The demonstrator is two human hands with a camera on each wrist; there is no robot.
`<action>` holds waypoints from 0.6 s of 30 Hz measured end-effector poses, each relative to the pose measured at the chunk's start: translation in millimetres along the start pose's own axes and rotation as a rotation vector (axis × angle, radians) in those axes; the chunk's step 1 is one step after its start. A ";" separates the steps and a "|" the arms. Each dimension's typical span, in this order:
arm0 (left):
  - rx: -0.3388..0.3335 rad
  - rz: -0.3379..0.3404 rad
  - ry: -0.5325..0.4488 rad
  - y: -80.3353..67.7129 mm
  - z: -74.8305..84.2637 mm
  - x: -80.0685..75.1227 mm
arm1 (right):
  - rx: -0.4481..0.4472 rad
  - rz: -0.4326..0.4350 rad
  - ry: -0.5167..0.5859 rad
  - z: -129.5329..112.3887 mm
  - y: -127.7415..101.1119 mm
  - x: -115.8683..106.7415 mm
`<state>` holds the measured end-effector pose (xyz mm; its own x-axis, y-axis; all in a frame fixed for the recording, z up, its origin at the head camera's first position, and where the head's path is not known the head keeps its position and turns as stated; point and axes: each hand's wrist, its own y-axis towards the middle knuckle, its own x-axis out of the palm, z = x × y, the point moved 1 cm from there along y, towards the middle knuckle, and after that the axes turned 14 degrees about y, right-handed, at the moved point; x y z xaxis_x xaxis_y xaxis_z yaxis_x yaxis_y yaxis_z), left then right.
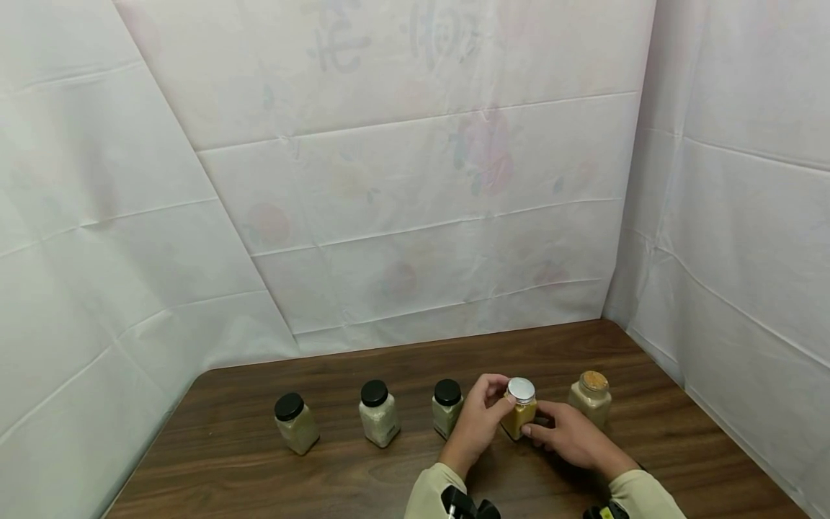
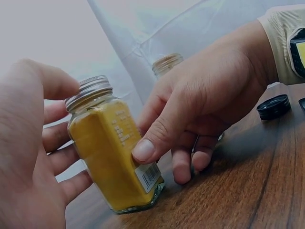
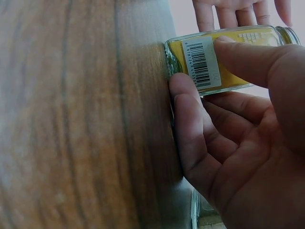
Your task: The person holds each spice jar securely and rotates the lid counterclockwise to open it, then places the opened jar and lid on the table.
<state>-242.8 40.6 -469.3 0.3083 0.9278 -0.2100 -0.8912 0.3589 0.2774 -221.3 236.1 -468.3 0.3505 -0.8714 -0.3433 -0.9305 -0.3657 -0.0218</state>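
A square glass spice jar of yellow powder (image 1: 519, 417) with a silver screw lid (image 1: 521, 390) stands on the wooden table between both hands. My left hand (image 1: 483, 416) holds it near the top, thumb and fingers around the lid. Lower down, my right hand (image 1: 570, 435) grips the glass body, its thumb (image 2: 144, 150) on the side above a barcode label (image 3: 202, 62). The jar leans slightly in the left wrist view, its base at the table. Just right of my right hand stands a jar with a tan, cork-like top (image 1: 591, 398), partly hidden by that hand.
Three black-lidded jars stand in a row to the left: a far-left jar (image 1: 299, 432), a middle jar (image 1: 380, 422) and one (image 1: 445, 417) beside my left hand. A loose black lid (image 2: 274, 107) lies beyond my right hand. White cloth (image 1: 415, 180) hangs around the table (image 1: 227, 461).
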 end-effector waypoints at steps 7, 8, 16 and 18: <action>-0.018 -0.002 0.022 -0.5 -1.0 -0.2 | -0.001 0.007 -0.006 0.4 0.9 0.4; -0.016 -0.005 0.022 -0.4 -1.3 -0.2 | -0.001 0.007 -0.008 0.5 0.9 0.5; 0.008 -0.034 0.068 0.8 -0.5 0.3 | -0.002 0.012 -0.015 -0.3 1.2 0.4; 0.001 -0.040 0.078 0.8 0.2 0.4 | -0.001 0.012 -0.013 -0.3 1.0 0.5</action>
<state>-243.4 41.4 -469.0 0.3170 0.9019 -0.2934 -0.8782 0.3960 0.2684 -222.0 235.2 -468.2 0.3375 -0.8714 -0.3561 -0.9346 -0.3553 -0.0163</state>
